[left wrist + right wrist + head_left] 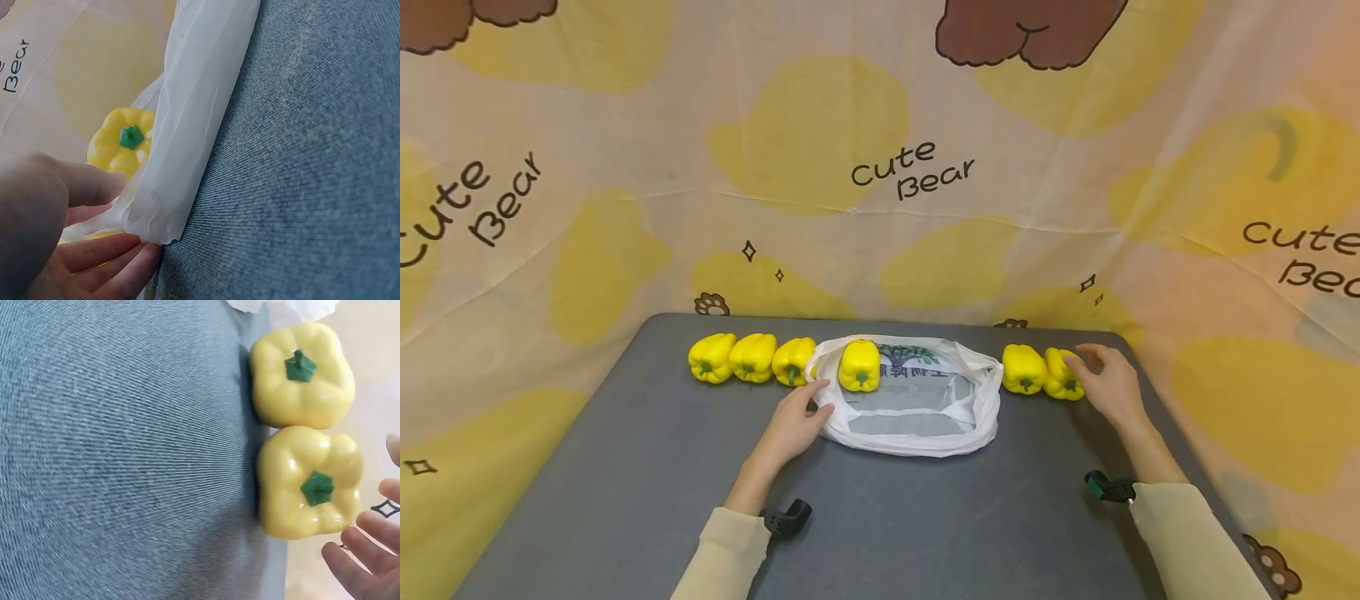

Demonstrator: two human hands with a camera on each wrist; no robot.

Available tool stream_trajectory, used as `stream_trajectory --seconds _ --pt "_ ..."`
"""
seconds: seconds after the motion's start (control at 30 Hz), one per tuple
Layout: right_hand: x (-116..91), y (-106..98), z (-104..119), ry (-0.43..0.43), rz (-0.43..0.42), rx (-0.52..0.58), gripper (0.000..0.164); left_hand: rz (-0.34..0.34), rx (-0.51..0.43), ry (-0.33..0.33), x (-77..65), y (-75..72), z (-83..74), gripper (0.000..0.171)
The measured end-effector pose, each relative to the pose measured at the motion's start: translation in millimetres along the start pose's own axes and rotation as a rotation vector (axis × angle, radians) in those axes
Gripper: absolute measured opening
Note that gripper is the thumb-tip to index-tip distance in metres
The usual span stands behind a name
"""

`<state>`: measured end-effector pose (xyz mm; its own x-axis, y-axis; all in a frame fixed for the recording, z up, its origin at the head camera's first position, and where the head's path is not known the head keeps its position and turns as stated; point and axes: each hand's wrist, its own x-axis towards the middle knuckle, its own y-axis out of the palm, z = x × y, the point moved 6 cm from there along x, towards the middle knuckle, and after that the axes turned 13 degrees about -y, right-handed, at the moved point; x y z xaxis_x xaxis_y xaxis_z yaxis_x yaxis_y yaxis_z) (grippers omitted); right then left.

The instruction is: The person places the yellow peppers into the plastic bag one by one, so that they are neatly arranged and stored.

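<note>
A white plastic bag (917, 448) lies on the grey table with its mouth spread wide. One yellow bell pepper (859, 367) is inside its left part. My left hand (793, 421) holds the bag's left rim; in the left wrist view the thumb (94, 185) is on one side of the plastic and the fingers (115, 262) are on the other. My right hand (1108, 385) is beside the outermost right bell pepper (1062, 375), fingers spread. The right wrist view shows its fingertips (340, 556) right at that pepper's side (306, 481).
To the bag's left, three yellow bell peppers (752, 358) stand in a row, the nearest partly behind the rim. Another bell pepper (1022, 369) sits between the bag and the outermost right one. A printed cloth (820, 275) hangs behind the table (910, 533).
</note>
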<state>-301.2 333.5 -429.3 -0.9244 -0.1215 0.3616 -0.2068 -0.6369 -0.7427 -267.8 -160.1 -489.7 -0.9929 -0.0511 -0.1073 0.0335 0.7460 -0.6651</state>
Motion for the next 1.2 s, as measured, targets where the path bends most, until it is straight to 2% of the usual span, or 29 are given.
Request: stream_trajectory --seconds 0.4,0.67,0.9,1.2 --pt "-2 17 -20 0.044 0.084 0.012 0.068 0.002 -0.003 -0.003 -0.5 -0.1 -0.1 0.048" --pt "-7 22 -28 0.091 0.138 0.098 0.077 0.004 0.002 -0.009 0.6 1.3 0.6 0.048" --pt "-9 20 -28 0.086 0.107 0.099 0.077 0.007 0.005 -0.029 0.6 1.0 0.6 0.049" --pt "-7 2 -15 0.079 0.038 0.068 0.073 0.010 0.004 -0.019 -0.2 0.1 0.0 0.049"
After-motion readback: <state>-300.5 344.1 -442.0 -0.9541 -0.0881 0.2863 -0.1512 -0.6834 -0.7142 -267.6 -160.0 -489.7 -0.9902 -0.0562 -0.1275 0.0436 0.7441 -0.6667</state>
